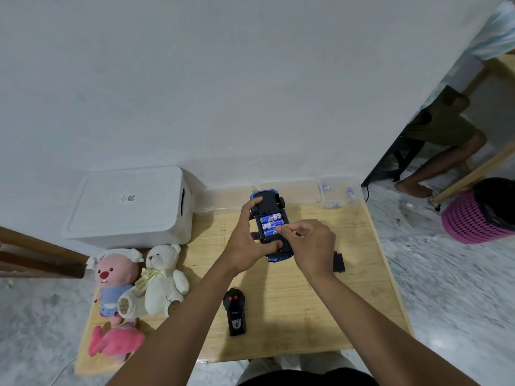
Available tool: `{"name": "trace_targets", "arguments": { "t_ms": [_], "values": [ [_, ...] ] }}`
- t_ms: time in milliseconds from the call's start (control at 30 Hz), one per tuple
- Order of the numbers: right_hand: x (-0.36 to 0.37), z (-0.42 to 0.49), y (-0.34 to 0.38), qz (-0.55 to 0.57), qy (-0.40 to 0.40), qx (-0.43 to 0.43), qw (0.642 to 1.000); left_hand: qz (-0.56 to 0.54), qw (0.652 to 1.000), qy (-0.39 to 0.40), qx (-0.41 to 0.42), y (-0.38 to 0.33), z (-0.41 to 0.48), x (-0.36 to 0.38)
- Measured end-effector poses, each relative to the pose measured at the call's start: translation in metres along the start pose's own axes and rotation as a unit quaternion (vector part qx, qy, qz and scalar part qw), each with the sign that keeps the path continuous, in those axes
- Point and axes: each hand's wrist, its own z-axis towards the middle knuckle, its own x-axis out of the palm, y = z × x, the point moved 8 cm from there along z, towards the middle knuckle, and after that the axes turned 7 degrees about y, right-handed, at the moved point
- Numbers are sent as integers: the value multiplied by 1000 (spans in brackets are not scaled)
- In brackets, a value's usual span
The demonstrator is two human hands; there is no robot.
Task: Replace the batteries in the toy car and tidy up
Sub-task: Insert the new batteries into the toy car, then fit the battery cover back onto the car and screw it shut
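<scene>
The blue toy car lies upside down above the wooden table, its battery bay open with three blue-and-white batteries side by side. My left hand grips the car from the left, thumb near its lower end. My right hand reaches in from the right, fingertips pressing on the nearest battery. The black battery cover lies on the table just right of my right hand. The black remote control rests on the table nearer to me.
A white lidded box stands at the back left. Three clear plastic containers line the back edge, the rightmost holding batteries. Plush toys lie at the left. A pink basket and a seated person are at the right.
</scene>
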Motion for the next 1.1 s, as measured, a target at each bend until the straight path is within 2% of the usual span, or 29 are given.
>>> {"name": "trace_targets", "arguments": {
  "t_ms": [133, 367, 567, 633, 733, 833, 933, 1100],
  "values": [
    [3, 5, 8, -37, 27, -40, 998, 0, 1000, -6, 8, -3, 3, -4],
    [1, 21, -3, -88, 110, 30, 990, 27, 999, 18, 10, 3, -1, 2],
    [-40, 29, -31, -118, 157, -38, 980, 10, 999, 47, -10, 8, 9, 23],
    [-62, 37, -62, -205, 197, -58, 957, 8, 998, 57, -13, 12, 15, 35],
    [-67, 40, -115, -341, 308, -58, 886, 8, 997, 65, -29, 23, 17, 42],
    [-62, 40, -147, -402, 354, -72, 841, 10, 997, 63, -52, 35, 16, 52],
    [-53, 42, -157, -424, 340, -107, 832, 8, 997, 57, -60, 42, 17, 61],
    [-44, 43, -174, -436, 338, -115, 826, 9, 997, 42, -68, 50, 14, 67]
  ]
}}
